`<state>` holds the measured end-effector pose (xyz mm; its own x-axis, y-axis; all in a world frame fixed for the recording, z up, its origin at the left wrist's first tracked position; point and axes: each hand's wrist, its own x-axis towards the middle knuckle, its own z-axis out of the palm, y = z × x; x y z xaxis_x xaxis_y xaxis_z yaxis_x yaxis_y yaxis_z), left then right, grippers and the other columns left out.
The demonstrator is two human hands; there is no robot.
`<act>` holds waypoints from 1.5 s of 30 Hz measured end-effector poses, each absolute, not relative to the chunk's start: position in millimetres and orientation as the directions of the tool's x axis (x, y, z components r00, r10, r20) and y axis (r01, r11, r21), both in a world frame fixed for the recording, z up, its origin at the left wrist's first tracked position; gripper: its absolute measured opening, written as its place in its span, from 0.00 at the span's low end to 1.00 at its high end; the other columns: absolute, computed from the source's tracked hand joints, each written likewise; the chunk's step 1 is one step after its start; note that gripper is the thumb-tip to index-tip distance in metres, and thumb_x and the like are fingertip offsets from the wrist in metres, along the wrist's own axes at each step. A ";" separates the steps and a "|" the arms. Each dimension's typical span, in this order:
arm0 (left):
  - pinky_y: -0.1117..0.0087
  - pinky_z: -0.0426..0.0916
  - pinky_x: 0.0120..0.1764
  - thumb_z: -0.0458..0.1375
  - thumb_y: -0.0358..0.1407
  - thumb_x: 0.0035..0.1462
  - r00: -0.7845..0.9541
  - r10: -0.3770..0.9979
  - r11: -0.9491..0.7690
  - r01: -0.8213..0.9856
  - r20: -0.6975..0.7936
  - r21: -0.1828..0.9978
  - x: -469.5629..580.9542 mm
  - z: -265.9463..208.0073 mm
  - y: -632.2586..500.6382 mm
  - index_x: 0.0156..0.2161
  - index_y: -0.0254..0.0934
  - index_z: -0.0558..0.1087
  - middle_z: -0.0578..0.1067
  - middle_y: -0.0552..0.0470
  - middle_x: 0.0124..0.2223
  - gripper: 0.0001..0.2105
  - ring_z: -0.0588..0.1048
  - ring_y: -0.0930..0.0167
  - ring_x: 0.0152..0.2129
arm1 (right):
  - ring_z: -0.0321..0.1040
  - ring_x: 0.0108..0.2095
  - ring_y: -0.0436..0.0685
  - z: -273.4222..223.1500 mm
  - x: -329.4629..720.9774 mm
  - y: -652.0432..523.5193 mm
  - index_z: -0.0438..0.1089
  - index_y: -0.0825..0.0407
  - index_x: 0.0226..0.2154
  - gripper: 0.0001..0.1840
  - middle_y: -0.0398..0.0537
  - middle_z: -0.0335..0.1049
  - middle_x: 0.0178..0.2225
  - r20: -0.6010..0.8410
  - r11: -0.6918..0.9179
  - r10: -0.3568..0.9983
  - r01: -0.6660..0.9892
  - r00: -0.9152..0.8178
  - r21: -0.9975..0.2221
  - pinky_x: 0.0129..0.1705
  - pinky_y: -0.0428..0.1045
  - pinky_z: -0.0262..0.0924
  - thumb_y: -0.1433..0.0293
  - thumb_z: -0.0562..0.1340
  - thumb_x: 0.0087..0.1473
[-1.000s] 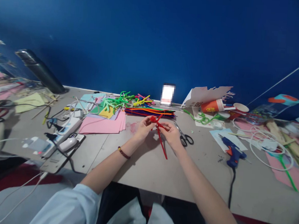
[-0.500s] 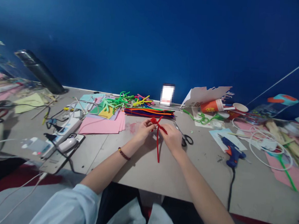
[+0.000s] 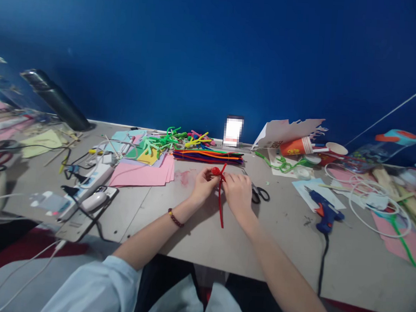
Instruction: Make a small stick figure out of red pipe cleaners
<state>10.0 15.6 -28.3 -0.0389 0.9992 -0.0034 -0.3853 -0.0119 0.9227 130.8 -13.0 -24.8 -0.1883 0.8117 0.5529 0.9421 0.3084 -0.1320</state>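
Note:
Both hands meet over the middle of the table, working on red pipe cleaners (image 3: 221,202). My left hand (image 3: 204,184) pinches them near a rounded red coil (image 3: 215,171) at its fingertips. Close beside it, my right hand (image 3: 237,189) has its fingers closed on the same red pipe cleaners, close to where the strands cross. One long strand hangs down between the hands, and a short end sticks up. The fingers partly hide the crossing. Black-handled scissors (image 3: 261,195) lie just right of my right hand.
Behind the hands lies a bundle of colored pipe cleaners (image 3: 208,156). Pink paper (image 3: 138,175), a power strip (image 3: 94,181) and a mouse (image 3: 94,201) are on the left. To the right are a blue glue gun (image 3: 323,210) with its cord, orange paper cups (image 3: 296,147) and a white cable loop (image 3: 379,206).
My right hand has turned slightly, its fingers now lying more over the red pipe cleaners. The hanging strand has shifted a little right, and the left wrist has moved slightly right.

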 end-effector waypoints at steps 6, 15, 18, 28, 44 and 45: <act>0.74 0.64 0.33 0.65 0.29 0.37 0.002 1.000 -0.023 -0.397 0.025 0.917 9.7 -29.2 14.3 0.29 0.36 0.69 0.73 0.55 0.29 0.11 0.71 0.76 0.25 | 0.65 0.36 0.60 -36.4 130.8 -5.6 0.71 0.54 0.39 0.11 0.53 0.72 0.34 0.581 0.353 0.805 0.883 -0.119 -0.309 0.38 0.52 0.57 0.71 0.54 0.59; 0.75 0.62 0.29 0.66 0.31 0.36 0.019 1.000 0.001 -0.412 0.007 0.911 2.9 -25.6 21.2 0.28 0.35 0.69 0.72 0.56 0.26 0.12 0.69 0.77 0.22 | 0.68 0.38 0.59 -41.7 129.9 -2.5 0.71 0.53 0.42 0.16 0.54 0.73 0.37 0.624 0.451 0.770 0.805 -0.132 -0.386 0.41 0.52 0.61 0.67 0.50 0.62; 0.74 0.62 0.27 0.66 0.31 0.36 0.065 0.997 0.063 -0.430 -0.039 0.901 2.1 -28.6 22.6 0.29 0.35 0.69 0.73 0.56 0.26 0.12 0.69 0.77 0.22 | 0.69 0.38 0.59 -42.2 132.1 -0.6 0.72 0.52 0.39 0.15 0.53 0.73 0.36 0.607 0.458 0.790 0.743 -0.089 -0.487 0.41 0.52 0.62 0.65 0.51 0.61; 0.75 0.60 0.28 0.64 0.29 0.36 0.052 0.999 0.014 -0.346 0.005 0.938 0.9 -26.0 22.3 0.30 0.35 0.70 0.72 0.56 0.27 0.11 0.68 0.78 0.22 | 0.69 0.28 0.56 -37.1 132.8 4.0 0.75 0.53 0.25 0.16 0.48 0.75 0.26 0.407 0.319 0.903 0.422 0.136 -0.848 0.31 0.49 0.63 0.58 0.60 0.51; 0.73 0.61 0.28 0.65 0.32 0.38 0.063 0.997 -0.021 -0.337 0.045 0.941 2.7 -25.1 19.4 0.30 0.36 0.69 0.71 0.55 0.28 0.11 0.67 0.77 0.23 | 0.65 0.20 0.51 -30.2 128.3 6.0 0.60 0.49 0.31 0.18 0.36 0.64 0.21 0.094 0.113 0.947 -0.047 0.306 -0.992 0.22 0.47 0.61 0.59 0.67 0.41; 0.73 0.61 0.29 0.65 0.32 0.38 0.063 0.997 -0.016 -0.340 0.040 0.940 2.7 -24.6 19.4 0.30 0.36 0.70 0.71 0.55 0.28 0.11 0.67 0.76 0.23 | 0.65 0.21 0.51 -29.4 128.4 4.4 0.61 0.49 0.33 0.16 0.38 0.65 0.23 0.182 0.180 0.934 0.033 0.307 -0.983 0.24 0.47 0.62 0.61 0.65 0.43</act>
